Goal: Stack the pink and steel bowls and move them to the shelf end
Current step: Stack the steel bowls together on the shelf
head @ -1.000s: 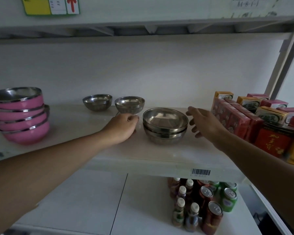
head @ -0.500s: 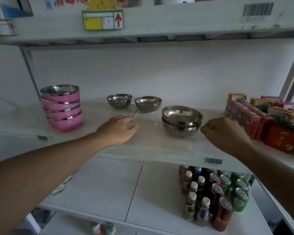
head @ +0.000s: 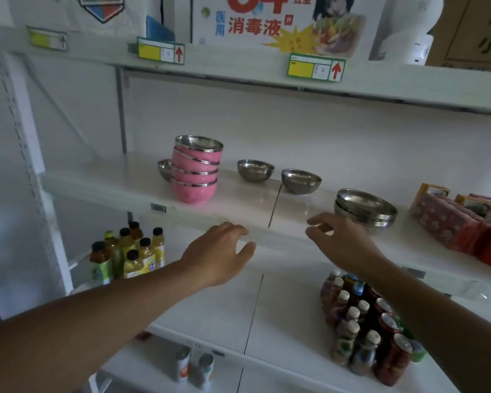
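Pink bowls [head: 196,171] stand in a leaning stack of four on the middle white shelf [head: 102,180], left of centre, with steel rims showing between them. A small steel bowl [head: 164,169] sits just behind the stack's left side. To the right, two more small steel bowls [head: 255,170] and [head: 301,181] rest apart from each other, and further right a stack of wide steel bowls [head: 366,209] sits near the shelf's front edge. Red and pink cartons [head: 451,222] crowd the right end. The left end of the shelf is bare white board beside a slotted upright post [head: 20,131].

Both hands hang in front of the shelf edge, holding nothing. The left hand [head: 219,256] has its fingers loosely spread; the right hand [head: 340,242] has them gently curled and parted, near the wide steel stack but not touching it.

Yellow price tags [head: 315,67] are clipped to the shelf above, beneath printed boxes [head: 267,21]. Below, juice bottles [head: 131,251] stand at left, and bottles and cans [head: 372,330] at right.
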